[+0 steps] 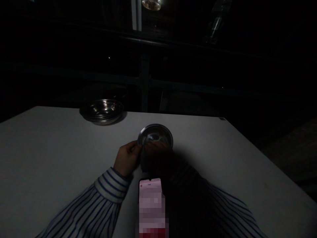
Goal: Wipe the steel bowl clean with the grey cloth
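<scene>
A round, shiny metal bowl point(155, 127) sits on the white table in front of me. With thumb and fingers pinched together, my left hand point(126, 158) grips the bowl's rim on its left side. My right hand point(158, 157) lies in deep shadow across the near part of the bowl, its fingers reaching over the rim and inside. A dull grey patch shows below its fingers, perhaps cloth, but the dark hides what it is. The near side of the bowl is covered by my hands.
Several nested metal bowls point(104, 115) stand at the far left edge of the white table point(61, 148). A lit phone point(150, 198) is upright in view near me, below my hands. Beyond the table it is very dark, with a bottle point(216, 23) faintly visible.
</scene>
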`<state>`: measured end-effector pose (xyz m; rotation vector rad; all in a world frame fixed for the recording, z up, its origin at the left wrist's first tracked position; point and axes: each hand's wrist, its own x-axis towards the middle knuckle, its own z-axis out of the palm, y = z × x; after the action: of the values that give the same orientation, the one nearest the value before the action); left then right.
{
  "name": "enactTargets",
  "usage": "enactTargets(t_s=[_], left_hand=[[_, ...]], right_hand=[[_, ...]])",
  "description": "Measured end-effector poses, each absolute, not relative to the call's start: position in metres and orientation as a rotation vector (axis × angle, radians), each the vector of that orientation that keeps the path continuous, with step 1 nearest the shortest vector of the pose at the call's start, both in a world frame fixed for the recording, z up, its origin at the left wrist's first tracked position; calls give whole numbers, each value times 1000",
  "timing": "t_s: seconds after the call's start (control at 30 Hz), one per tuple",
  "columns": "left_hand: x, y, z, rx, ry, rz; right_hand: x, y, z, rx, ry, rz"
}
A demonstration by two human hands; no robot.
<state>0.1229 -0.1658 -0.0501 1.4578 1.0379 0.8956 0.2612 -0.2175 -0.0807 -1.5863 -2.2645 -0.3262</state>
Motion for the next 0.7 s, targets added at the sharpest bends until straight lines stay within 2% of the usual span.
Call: enactTargets(t_s=[0.7], left_hand=[[125, -168, -49, 1328, 1133, 861]], right_hand=[[273, -224, -61, -1638, -2373, -212]])
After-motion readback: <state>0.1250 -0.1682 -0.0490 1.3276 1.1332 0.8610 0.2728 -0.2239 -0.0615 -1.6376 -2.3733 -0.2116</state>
